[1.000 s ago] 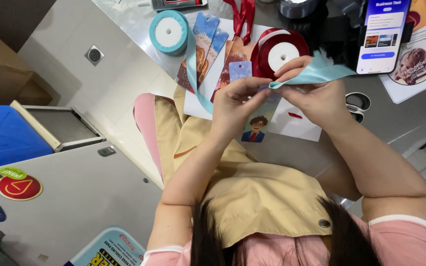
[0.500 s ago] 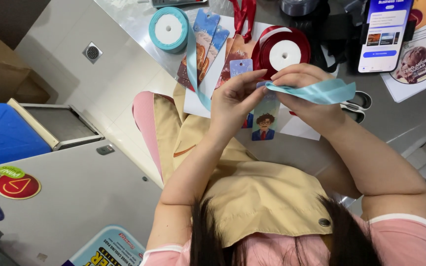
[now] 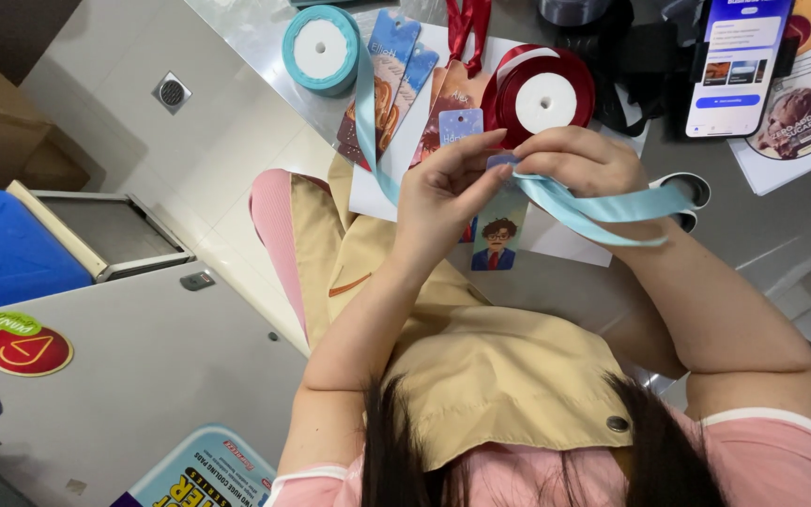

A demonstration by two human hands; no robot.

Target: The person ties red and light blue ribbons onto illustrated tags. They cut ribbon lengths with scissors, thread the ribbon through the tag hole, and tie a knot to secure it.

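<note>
Nearest the camera are the person's dark hair, pink sleeves and a tan apron (image 3: 509, 376), with both forearms reaching up and away to the counter (image 3: 781, 225).

The left hand (image 3: 443, 188) has its grip narrow: thumb and forefinger pinch the top of a small card tag (image 3: 497, 235), which shows a cartoon figure with glasses and hangs just below the fingertips. The right hand (image 3: 584, 160) sits just beside it, touching at the fingertips, its grip closed on a light blue ribbon (image 3: 603, 208) at the top of the same tag. From that grip the ribbon runs out to the right in a flat loop across the right wrist. Another length of the ribbon leaves the left hand's far side and climbs away toward a light blue ribbon spool (image 3: 321, 49), which lies flat on the counter well beyond and to the left of the left hand.

Just beyond both hands lies a red ribbon spool (image 3: 539, 99), and next to it, past the left fingertips, a fan of printed tags (image 3: 396, 84). Farther off, beyond and to the right of the right hand, a phone (image 3: 739, 66) stands lit, with a printed leaflet (image 3: 800, 122) beside it.

Off to the left of the left arm, below counter level, are a grey cabinet top (image 3: 124, 394) and a blue surface (image 3: 2, 253).
</note>
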